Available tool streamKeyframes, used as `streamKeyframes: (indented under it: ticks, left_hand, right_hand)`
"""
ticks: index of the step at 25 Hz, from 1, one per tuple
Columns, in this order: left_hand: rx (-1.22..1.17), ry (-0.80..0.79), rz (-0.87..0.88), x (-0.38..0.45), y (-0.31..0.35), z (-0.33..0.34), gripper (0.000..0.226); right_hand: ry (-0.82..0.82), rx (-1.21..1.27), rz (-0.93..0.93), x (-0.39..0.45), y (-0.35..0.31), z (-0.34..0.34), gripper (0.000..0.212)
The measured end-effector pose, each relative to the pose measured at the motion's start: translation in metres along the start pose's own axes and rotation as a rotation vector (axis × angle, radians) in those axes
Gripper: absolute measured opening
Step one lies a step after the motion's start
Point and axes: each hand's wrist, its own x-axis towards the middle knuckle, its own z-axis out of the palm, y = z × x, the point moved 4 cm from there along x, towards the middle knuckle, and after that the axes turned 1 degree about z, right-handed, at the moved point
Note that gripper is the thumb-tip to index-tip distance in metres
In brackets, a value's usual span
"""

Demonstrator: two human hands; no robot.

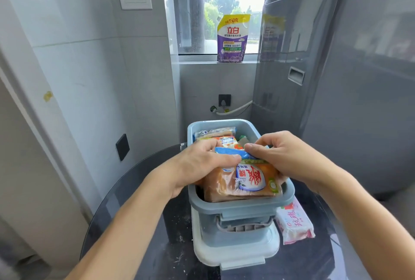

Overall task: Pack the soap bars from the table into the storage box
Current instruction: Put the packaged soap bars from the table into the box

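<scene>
Two hands meet over the grey storage box (241, 209) near the middle of a round dark glass table (143, 181): the left hand (202, 163) and right hand (285, 156) both pinch a brown soap pack (242, 184) lying on the full box. A pink soap bar (294, 223) lies just right of the box, which stands on its white lid (235, 255). Behind, a detergent pouch (232, 38) stands on the windowsill beside a grey washing machine (314, 77).

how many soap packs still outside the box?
1: the pink pack lies on the table, right of the box. Others may be hidden behind the box or arms.
</scene>
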Motion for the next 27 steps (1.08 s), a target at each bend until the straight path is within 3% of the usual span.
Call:
streamKeyframes:
  ticks: [4,10,14,18,21,23,27]
  left_hand:
    - [0.525,0.082,0.139,0.000,0.007,-0.014,0.020]
    - [0.816,0.122,0.197,0.009,-0.004,-0.016,0.008]
    - [0.870,0.129,0.231,0.011,-0.007,-0.016,0.019]
    - [0.983,0.201,0.261,0.007,-0.006,-0.014,0.014]
    - [1.002,0.249,0.487,0.013,0.005,0.001,0.015]
    - [1.011,0.142,0.551,0.028,0.008,0.021,0.026]
    - [1.100,0.034,0.388,0.059,-0.002,0.041,0.034]
  right_hand:
    - [-0.013,-0.174,-0.008,0.001,-0.012,0.006,0.048]
    - [0.048,-0.546,-0.085,0.020,-0.008,0.041,0.039]
    - [-0.047,-0.432,-0.093,0.018,0.006,0.055,0.021]
    - [0.223,-0.208,-0.189,0.009,0.002,0.002,0.010]
    - [0.284,-0.193,-0.206,0.005,0.013,-0.020,0.006]
    - [0.196,-0.280,-0.166,0.009,0.027,-0.002,0.016]
    - [0.178,-0.152,-0.201,0.012,0.037,0.015,0.041]
